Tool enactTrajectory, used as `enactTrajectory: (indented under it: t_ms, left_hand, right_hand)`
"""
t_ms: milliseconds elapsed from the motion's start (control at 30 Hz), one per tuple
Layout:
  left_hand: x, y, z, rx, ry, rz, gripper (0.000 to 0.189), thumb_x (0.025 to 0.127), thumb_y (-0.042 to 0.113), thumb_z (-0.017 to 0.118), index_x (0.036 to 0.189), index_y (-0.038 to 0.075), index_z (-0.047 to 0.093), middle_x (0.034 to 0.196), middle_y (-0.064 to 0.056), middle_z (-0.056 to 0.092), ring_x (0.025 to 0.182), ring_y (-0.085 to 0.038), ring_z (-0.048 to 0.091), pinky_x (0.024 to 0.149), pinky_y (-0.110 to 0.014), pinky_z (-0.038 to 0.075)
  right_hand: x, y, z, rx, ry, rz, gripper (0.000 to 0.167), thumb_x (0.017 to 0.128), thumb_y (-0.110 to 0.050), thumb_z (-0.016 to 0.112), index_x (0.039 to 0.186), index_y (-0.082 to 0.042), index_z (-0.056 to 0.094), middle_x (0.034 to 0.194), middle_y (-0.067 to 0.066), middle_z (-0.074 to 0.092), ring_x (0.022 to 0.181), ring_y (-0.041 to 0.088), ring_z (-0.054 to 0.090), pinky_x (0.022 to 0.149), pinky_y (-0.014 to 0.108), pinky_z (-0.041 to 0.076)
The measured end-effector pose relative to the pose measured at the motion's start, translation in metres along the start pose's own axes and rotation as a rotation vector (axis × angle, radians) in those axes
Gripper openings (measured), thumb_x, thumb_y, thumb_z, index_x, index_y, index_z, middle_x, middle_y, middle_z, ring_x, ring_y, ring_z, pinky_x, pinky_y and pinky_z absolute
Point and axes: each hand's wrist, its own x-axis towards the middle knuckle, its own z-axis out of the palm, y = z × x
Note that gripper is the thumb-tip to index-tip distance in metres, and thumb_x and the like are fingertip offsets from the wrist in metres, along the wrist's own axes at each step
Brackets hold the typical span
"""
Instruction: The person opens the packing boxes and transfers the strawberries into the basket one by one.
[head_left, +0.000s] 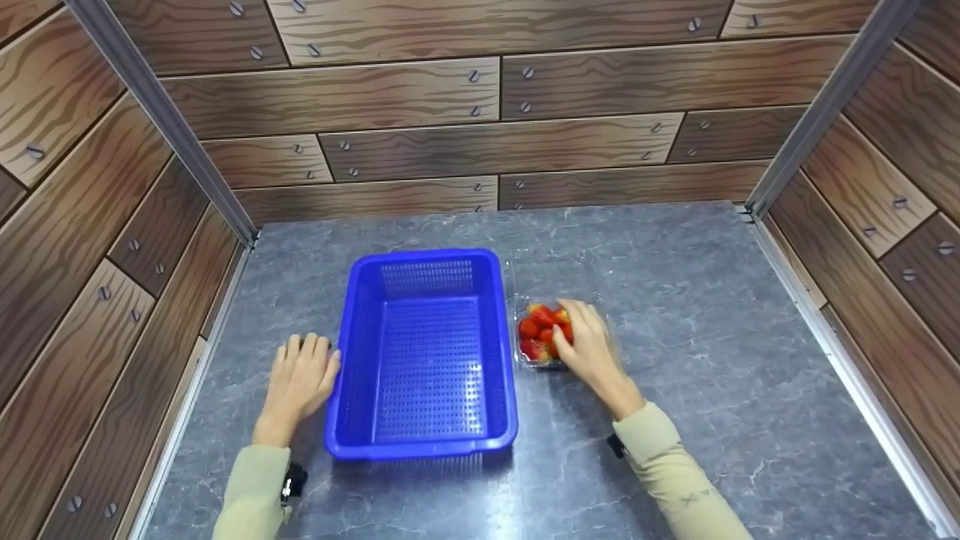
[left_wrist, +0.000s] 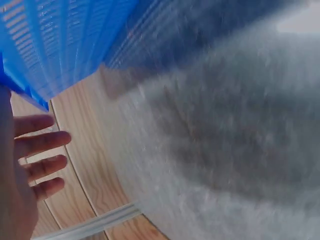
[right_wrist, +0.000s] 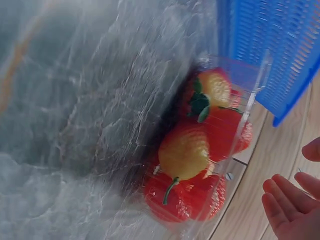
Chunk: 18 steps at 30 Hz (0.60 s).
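Observation:
A deep blue plastic basket (head_left: 427, 367) with a perforated floor and walls lies lengthwise on the table, nothing in it. At its left side rests my left hand (head_left: 301, 379), fingers straight and thumb right at the rim. To the basket's right stands a clear plastic box (right_wrist: 245, 117) full of red and yellowish strawberries (head_left: 536, 326), some with green leaves or stems. Over the box's right edge reaches my right hand (head_left: 589, 341), thumb and fingers spread above the fruit. In the right wrist view its fingers (right_wrist: 287, 200) are extended with nothing between them.
The box's clear lid (head_left: 559, 274) is folded back behind it. A grey marbled tabletop (head_left: 697, 322) lies underneath, bordered by metal rails (head_left: 832, 356) and wood-patterned walls (head_left: 405, 90) on the left, back and right.

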Motion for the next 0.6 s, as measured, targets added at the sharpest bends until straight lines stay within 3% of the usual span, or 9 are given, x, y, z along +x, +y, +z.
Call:
enactTrajectory:
  t_ms: [167, 433, 600]
  left_hand:
    - [0.004, -0.002, -0.001, -0.004, -0.051, 0.047, 0.018, 0.095, 0.012, 0.053, 0.085, -0.003, 0.049, 0.088, -0.020, 0.047, 0.080, -0.041, 0.044, 0.069, -0.050, 0.038]
    - [0.009, -0.002, -0.003, -0.051, -0.211, 0.062, 0.020, 0.100, 0.014, 0.046, 0.095, -0.004, 0.054, 0.093, -0.020, 0.048, 0.089, -0.040, 0.046, 0.079, -0.052, 0.039]
    - [0.010, -0.003, -0.003, -0.046, -0.213, 0.057, 0.021, 0.099, 0.015, 0.046, 0.098, -0.005, 0.054, 0.096, -0.021, 0.050, 0.092, -0.041, 0.047, 0.081, -0.052, 0.039]
  right_hand:
    - [0.004, 0.006, 0.009, -0.077, -0.075, -0.007, 0.038, 0.081, -0.002, 0.069, 0.118, 0.005, 0.063, 0.108, 0.020, 0.065, 0.098, 0.039, 0.059, 0.086, 0.052, 0.046]
    - [0.001, 0.015, 0.024, -0.159, -0.178, 0.069, 0.036, 0.082, -0.009, 0.069, 0.112, 0.008, 0.063, 0.102, 0.024, 0.065, 0.092, 0.044, 0.057, 0.083, 0.055, 0.045]
    - [0.003, 0.016, 0.029, -0.115, -0.200, 0.088, 0.037, 0.082, -0.009, 0.069, 0.115, 0.009, 0.063, 0.104, 0.025, 0.064, 0.095, 0.045, 0.058, 0.087, 0.055, 0.045]
